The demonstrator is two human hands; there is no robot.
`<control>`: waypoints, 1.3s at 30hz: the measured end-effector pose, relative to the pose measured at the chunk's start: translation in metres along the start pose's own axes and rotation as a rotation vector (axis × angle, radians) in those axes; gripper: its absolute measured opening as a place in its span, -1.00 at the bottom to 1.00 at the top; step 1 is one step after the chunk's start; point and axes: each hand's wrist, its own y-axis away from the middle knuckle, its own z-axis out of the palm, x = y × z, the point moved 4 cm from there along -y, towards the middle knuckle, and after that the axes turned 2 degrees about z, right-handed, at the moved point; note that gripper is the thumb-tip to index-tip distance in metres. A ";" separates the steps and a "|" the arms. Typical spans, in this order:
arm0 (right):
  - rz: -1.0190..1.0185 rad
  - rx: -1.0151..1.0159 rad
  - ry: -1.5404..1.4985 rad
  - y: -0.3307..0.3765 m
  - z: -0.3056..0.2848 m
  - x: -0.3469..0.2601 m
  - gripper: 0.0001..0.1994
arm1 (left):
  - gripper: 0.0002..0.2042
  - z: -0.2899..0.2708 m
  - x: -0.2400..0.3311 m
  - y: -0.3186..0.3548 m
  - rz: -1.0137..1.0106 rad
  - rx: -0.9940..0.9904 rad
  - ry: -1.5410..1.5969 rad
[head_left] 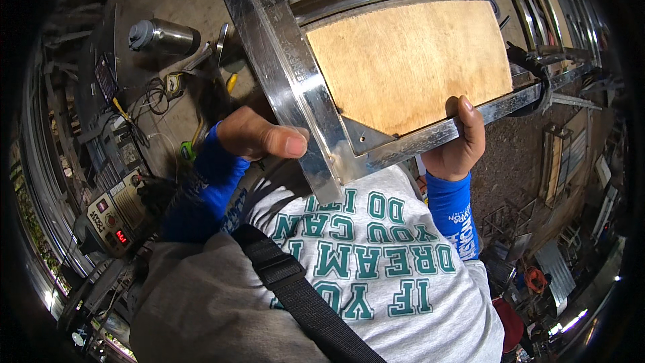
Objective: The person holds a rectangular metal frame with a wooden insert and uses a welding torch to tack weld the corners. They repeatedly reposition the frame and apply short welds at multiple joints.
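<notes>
A shiny metal tube frame [289, 60] stretches in front of me, its near corner close to my chest. Inside that corner is a small triangular metal plate [363, 138] with a hole. A rectangular plywood piece [413, 60] lies within the frame, against the near rail. My right hand [462, 138] grips this rail, thumb over the top beside the plywood's edge and fingers beneath. At the left, my left hand [259, 136] holds the frame near its corner, thumb along the outer side; its other fingers are mostly hidden. A black strap or cable [534, 77] wraps the rail farther right.
To the left are a steel bottle [164, 37], wrenches [220, 44], a yellow tape measure [174, 85] and loose cables. A welding machine [111, 218] with a lit red display stands at lower left. Metal scraps and a wooden frame [561, 161] lie on the ground at right.
</notes>
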 end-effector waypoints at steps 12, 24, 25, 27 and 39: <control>-0.022 -0.079 -0.033 -0.007 -0.003 -0.001 -0.78 | -0.37 0.023 0.019 -0.016 0.176 0.152 0.229; 0.038 -0.111 0.218 -0.006 -0.019 -0.003 -0.76 | -0.39 0.024 0.020 -0.006 0.143 0.134 0.227; 0.062 -0.096 0.193 -0.005 -0.018 -0.003 -0.75 | -0.39 0.025 0.020 -0.007 0.140 0.132 0.230; 0.096 -0.072 0.140 0.000 -0.014 -0.005 -0.73 | -0.39 0.025 0.020 -0.010 0.144 0.117 0.222; 0.089 -0.093 0.163 -0.003 -0.027 -0.007 -0.70 | -0.41 0.034 0.025 -0.007 0.125 0.095 0.240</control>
